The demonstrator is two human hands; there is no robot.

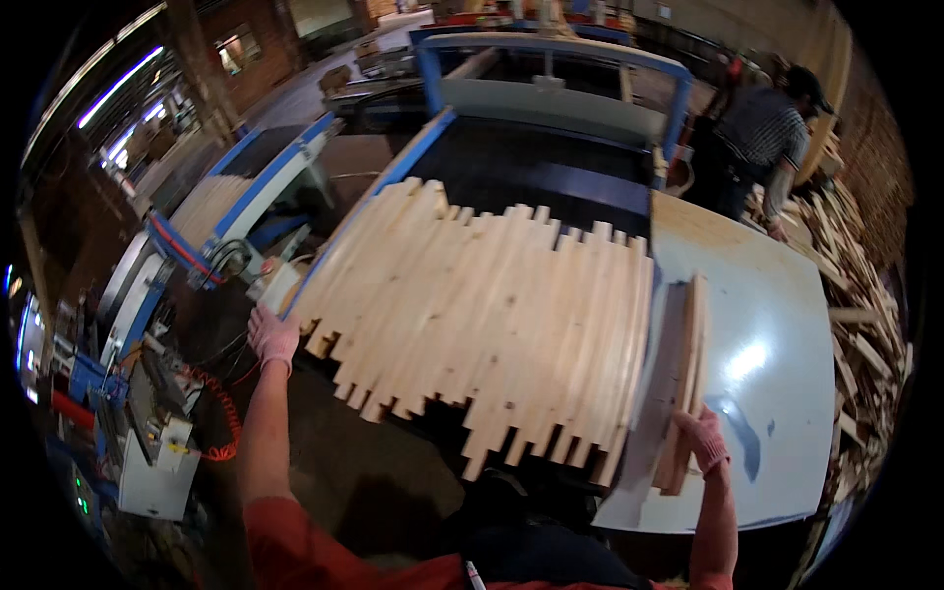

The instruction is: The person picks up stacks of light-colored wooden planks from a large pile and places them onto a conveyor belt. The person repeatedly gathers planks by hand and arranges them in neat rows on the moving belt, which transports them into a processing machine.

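Observation:
Wooden strips [492, 315] lie side by side with uneven ends on the dark conveyor bed in front of me. At their near left corner is my left hand [273, 337], in a pinkish work glove. Its fingers stretch up against a small pale box [278, 286] on the blue side rail, holding nothing. On the right, my gloved right hand [702, 440] grips the near part of a few stacked wooden strips [693, 354]. These lie lengthwise on the pale, shiny side table [777, 393]. Some of the right fingers are hidden behind the wood.
A blue machine frame [551, 41] spans the far end of the bed. Another blue-railed conveyor [261, 192] stands to the left, near a coiled red hose [218, 413]. At the right, loose wood pieces [865, 364] are heaped beside a bending co-worker [762, 133].

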